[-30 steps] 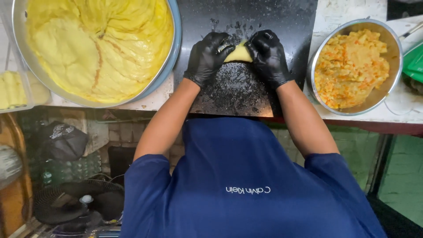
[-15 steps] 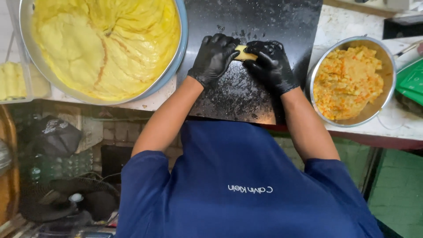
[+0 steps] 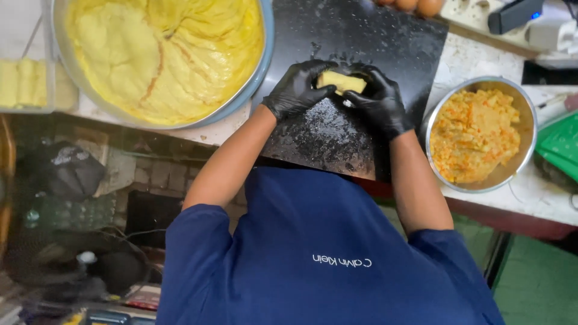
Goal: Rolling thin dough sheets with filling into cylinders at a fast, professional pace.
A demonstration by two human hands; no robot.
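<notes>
On the black board, both gloved hands, left hand and right hand, pinch the yellow dough roll; squeezing hard could tear it, spilling filling toward twelve o'clock.

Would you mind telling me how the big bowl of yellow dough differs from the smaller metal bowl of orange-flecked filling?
The dough bowl is much wider than the filling bowl and runs out of view at the top, while the filling bowl shows whole. The dough is smooth, pale yellow and folded; the filling is chunky, yellow mixed with orange. The dough bowl sits at the left of the black board, the filling bowl at its right. Both are round, full and rest on the counter.
</notes>
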